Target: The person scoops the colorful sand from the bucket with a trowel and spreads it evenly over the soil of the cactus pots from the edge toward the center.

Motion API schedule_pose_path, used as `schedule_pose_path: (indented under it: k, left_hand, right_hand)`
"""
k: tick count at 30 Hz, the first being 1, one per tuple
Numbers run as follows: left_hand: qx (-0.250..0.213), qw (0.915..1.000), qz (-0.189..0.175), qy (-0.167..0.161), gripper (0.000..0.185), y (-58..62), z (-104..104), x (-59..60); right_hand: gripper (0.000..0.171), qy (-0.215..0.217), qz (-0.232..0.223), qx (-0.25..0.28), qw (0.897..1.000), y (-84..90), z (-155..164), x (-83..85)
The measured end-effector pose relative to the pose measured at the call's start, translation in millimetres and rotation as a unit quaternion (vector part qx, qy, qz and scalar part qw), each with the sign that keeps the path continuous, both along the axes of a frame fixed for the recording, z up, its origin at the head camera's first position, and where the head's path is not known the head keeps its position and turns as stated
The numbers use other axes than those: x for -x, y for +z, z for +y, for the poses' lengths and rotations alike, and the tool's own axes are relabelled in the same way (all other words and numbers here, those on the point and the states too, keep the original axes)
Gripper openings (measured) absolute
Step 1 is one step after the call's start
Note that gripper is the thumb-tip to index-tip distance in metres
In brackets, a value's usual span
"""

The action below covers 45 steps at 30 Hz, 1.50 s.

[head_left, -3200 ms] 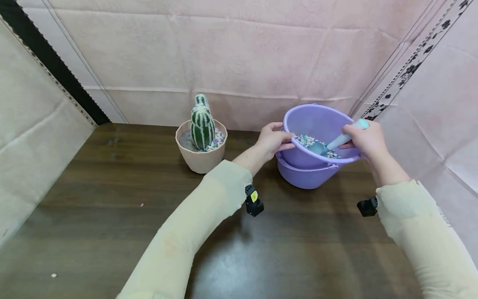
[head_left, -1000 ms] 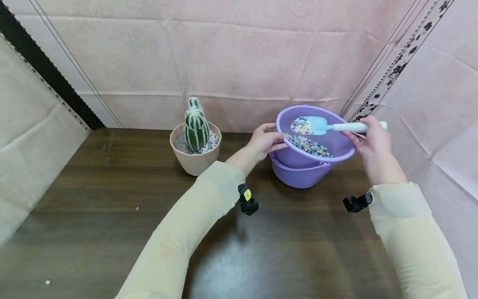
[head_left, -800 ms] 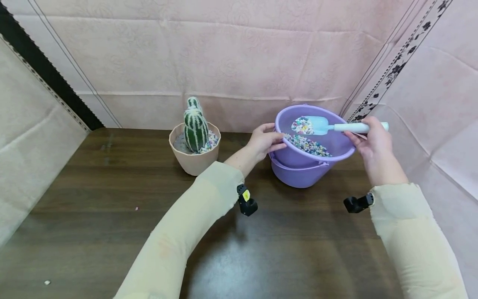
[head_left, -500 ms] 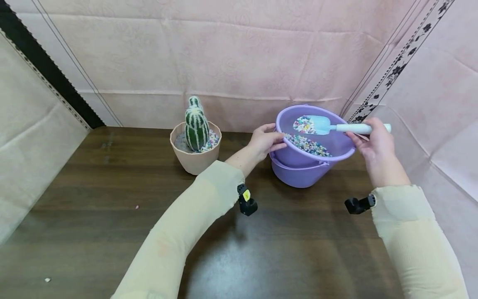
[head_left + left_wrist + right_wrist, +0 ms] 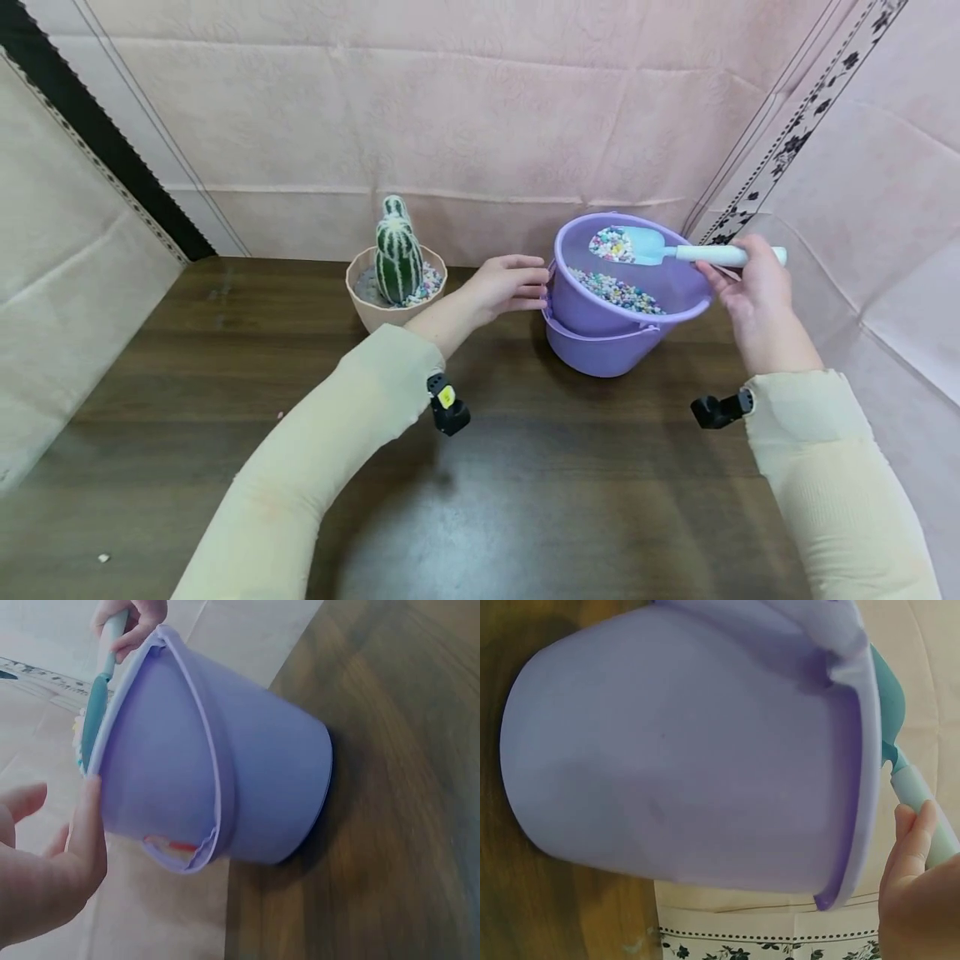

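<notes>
Change noted against half a second earlier: the left hand (image 5: 506, 283) has let go of the rim of the purple bucket (image 5: 600, 350) and drawn back a little toward the cactus pot (image 5: 378, 312). Its fingers are now nearly straight and relaxed, tips pointing at the bucket's left wall. The left wrist view shows one fingertip (image 5: 90, 802) at the rim edge; whether it touches cannot be told. The left forearm has swung outward, elbow lower in the head view.

The right hand (image 5: 753, 287) has hardly shifted. It grips the white handle of the small blue scoop (image 5: 645, 247), fingers curled round it, thumb side toward the person. The scoop is held level above the bucket's mouth, its bowl loaded with coloured pebbles (image 5: 611, 243).

The bucket stands on the brown table (image 5: 225, 400) near the right rear corner, with more pebbles lying inside against its near wall. The cactus (image 5: 397, 250) stands upright in its beige pot to the left of the bucket, apart from it.
</notes>
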<state>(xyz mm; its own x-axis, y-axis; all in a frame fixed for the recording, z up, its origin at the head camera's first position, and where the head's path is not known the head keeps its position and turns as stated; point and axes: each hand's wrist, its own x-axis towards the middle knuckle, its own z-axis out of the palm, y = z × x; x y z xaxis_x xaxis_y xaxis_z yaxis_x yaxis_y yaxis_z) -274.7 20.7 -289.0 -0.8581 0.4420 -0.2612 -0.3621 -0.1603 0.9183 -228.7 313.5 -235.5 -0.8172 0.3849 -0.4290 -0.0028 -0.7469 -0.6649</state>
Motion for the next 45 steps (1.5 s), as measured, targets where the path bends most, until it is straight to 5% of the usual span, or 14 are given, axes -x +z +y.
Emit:
schedule_pose_path:
  k: [25, 35, 45]
  left_hand:
    - [0.093, 0.988, 0.071, -0.1, 0.045, 15.3, -137.2, -3.1]
    - [0.107, 0.9887, 0.084, -0.063, 0.052, 13.8, -182.9, 4.7]
    - [0.131, 0.9886, 0.032, 0.069, 0.059, 0.6, -187.4, 30.6]
  right_hand:
    - [0.013, 0.059, 0.021, -0.02, 0.998, 2.6, -57.5, 16.5]
    - [0.01, 0.078, 0.036, -0.02, 0.996, 2.7, -69.2, 16.4]
    - [0.014, 0.075, 0.036, -0.033, 0.996, 0.8, -83.9, 14.2]
